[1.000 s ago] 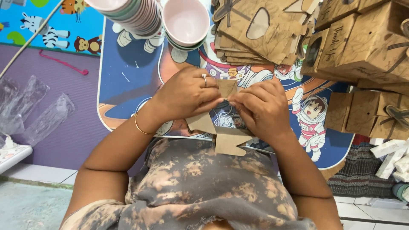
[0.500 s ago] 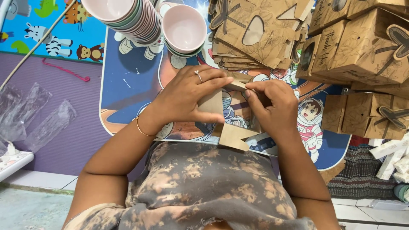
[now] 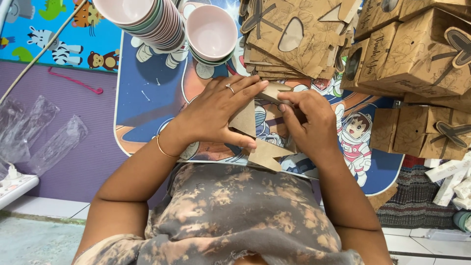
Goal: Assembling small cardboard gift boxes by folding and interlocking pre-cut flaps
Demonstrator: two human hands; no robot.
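Both hands hold a flat brown cardboard box blank [image 3: 255, 132] above a small table with a cartoon astronaut print [image 3: 147, 98]. My left hand [image 3: 216, 113], with a ring and a gold bangle, grips the blank's left panel, fingers spread over its top. My right hand [image 3: 309, 122] pinches the right side, its fingers curled around a folded flap. A pointed flap of the blank hangs down toward my lap.
Two stacks of pink bowls [image 3: 211, 34] stand at the table's far side. A pile of flat brown box blanks [image 3: 294, 39] lies beside them. Assembled brown boxes [image 3: 422, 54] are stacked at right. Clear plastic bags [image 3: 44, 137] lie on the purple mat at left.
The hands have lifted the blank slightly and turned it. The left fingers now spread over its top while the right hand folds a flap inward.
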